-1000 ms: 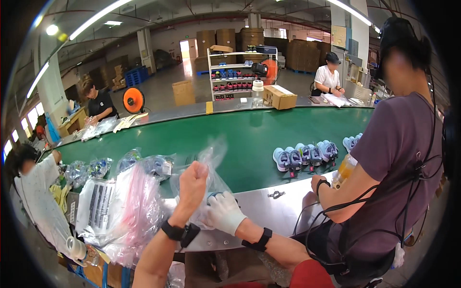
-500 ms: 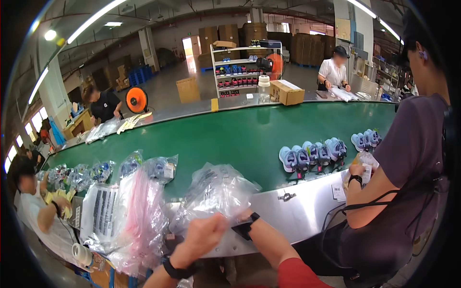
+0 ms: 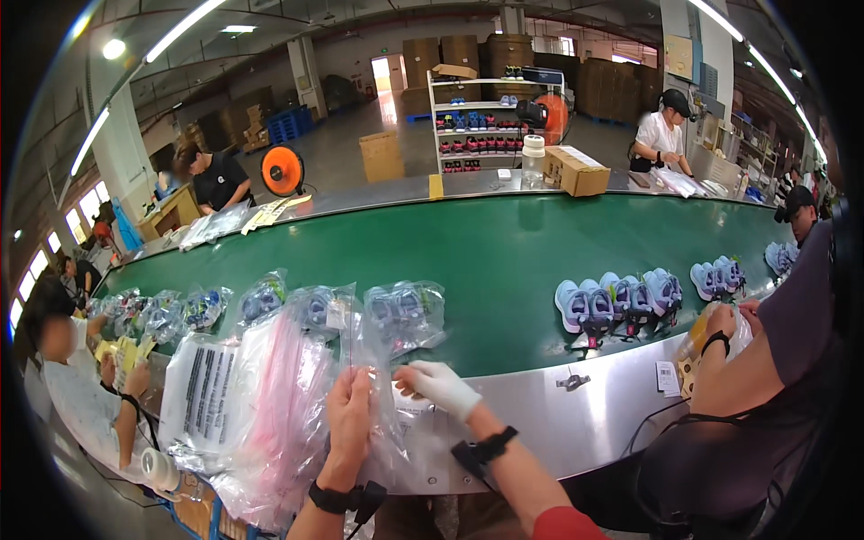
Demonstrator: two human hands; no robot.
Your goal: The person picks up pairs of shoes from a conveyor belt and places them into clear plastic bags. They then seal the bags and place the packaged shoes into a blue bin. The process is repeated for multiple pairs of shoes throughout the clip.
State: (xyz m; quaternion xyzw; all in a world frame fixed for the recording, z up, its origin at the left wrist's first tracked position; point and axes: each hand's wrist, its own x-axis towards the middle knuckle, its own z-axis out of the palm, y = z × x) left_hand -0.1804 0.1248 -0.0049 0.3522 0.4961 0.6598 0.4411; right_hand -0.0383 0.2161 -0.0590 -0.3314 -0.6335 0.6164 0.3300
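Upright in front of me, my left hand (image 3: 349, 409) pinches a clear plastic bag (image 3: 382, 432) that hangs thin and flat at the right side of a bag stack. My right hand (image 3: 441, 387), in a white glove with bare fingertips, is beside the bag's right edge. Its fingers are curled together; whether they grip the film cannot be made out. Just beyond both hands, a bagged pair of light blue shoes (image 3: 405, 315) lies on the green belt (image 3: 504, 252). Left of my left hand, the stack of clear and pinkish plastic bags (image 3: 279, 387) drapes over the table edge.
More bagged shoes (image 3: 261, 297) line the belt at left; unbagged blue shoes (image 3: 621, 301) stand at right. A metal ledge (image 3: 531, 423) runs along the near side. Co-workers sit close on both sides. A carton (image 3: 576, 171) and a clear bottle (image 3: 533, 162) stand across the belt.
The bagged shoes that were at my hands now lie on the belt, released. My left hand has moved to the bag stack and holds a flat bag. The head view has shifted left.
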